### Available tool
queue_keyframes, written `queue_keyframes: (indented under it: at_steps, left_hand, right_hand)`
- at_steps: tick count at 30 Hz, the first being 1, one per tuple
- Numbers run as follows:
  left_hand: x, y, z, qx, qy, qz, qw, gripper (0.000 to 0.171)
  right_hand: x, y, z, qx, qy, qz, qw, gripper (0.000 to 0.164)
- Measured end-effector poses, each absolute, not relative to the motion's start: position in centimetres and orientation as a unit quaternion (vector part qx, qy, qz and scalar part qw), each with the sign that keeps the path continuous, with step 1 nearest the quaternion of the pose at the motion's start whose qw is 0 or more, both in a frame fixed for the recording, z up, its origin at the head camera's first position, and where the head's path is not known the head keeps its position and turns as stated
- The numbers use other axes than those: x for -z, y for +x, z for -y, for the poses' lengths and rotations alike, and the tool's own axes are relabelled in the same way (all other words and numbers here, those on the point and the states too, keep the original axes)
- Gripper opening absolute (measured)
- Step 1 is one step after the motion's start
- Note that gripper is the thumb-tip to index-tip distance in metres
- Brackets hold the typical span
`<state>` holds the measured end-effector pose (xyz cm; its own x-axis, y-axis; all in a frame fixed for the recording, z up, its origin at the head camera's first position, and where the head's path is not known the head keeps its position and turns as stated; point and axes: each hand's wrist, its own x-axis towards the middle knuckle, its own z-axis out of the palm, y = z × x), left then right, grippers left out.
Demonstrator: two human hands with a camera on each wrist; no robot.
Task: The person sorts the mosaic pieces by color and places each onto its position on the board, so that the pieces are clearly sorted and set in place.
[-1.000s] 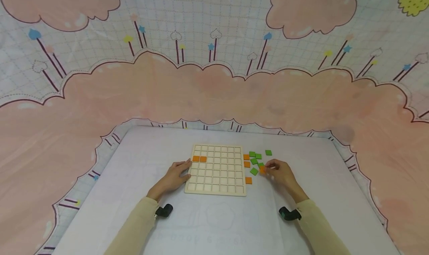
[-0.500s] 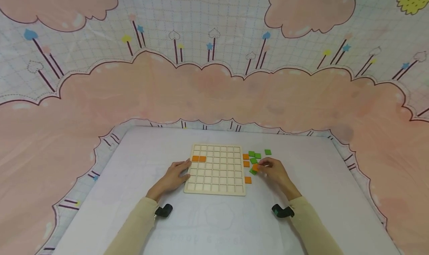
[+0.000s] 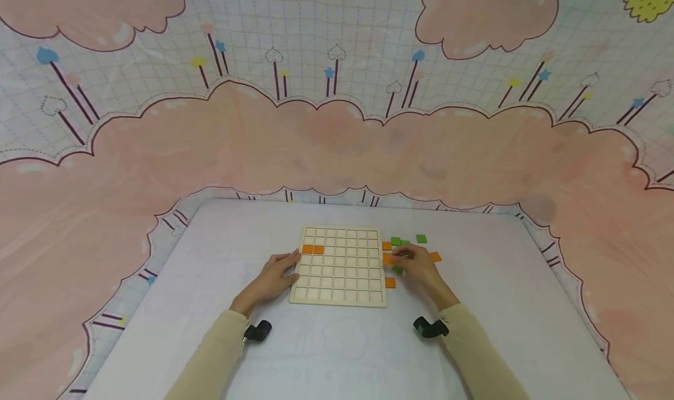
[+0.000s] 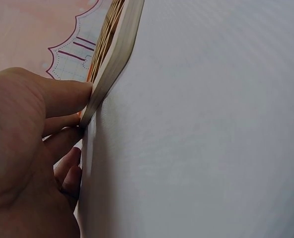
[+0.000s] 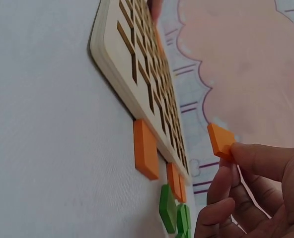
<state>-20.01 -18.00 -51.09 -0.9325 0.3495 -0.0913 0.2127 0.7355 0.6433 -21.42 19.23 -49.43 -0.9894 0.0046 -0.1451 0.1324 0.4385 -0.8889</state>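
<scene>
A pale wooden grid board (image 3: 339, 295) lies on the white table, with two orange tiles (image 3: 313, 249) side by side in its left part. My left hand (image 3: 271, 283) rests against the board's left side; in the left wrist view, thumb (image 4: 67, 96) and fingers touch its edge. My right hand (image 3: 418, 265) pinches a square orange tile (image 5: 220, 141) between thumb and fingers. This tile is held up beside the board's right edge, over the loose pieces. Green tiles (image 5: 168, 208) lie below that hand, some partly hidden by it.
Loose orange tiles (image 3: 390, 283) lie along the board's right edge. Farther back is a single green tile (image 3: 421, 238), and another orange tile (image 3: 435, 257) sits just right of the right hand. A cloud-patterned cloth (image 3: 337, 148) stands behind the table (image 3: 253, 224).
My right hand has carried the pinched orange tile left, close to the board's right edge. A loose orange tile now shows to the right of that hand. The left hand stays put.
</scene>
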Motion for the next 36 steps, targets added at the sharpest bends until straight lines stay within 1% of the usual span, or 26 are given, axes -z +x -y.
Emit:
queue_keyframes:
  at_steps: [6, 21, 31, 36]
  left_hand:
    - [51.3, -20.1, 18.1, -0.326, 0.155, -0.928, 0.096, 0.057]
    - [51.5, -20.1, 18.1, -0.332, 0.152, -0.926, 0.1, 0.057]
    - [51.5, -20.2, 18.0, -0.334, 0.152, -0.924, 0.106, 0.058]
    - [51.5, -20.2, 18.1, -0.333, 0.151, -0.925, 0.101, 0.057]
  right_hand:
    - [49.0, -21.5, -18.0, 0.527, 0.045, -0.846, 0.062, 0.017]
    - [48.8, -22.2, -14.7, 0.531, 0.034, -0.844, 0.061, 0.012]
    - [48.3, -22.6, -12.4, 0.55, 0.007, -0.834, 0.05, 0.01]
    - [48.0, -22.8, -11.0, 0.568, -0.019, -0.822, 0.045, 0.009]
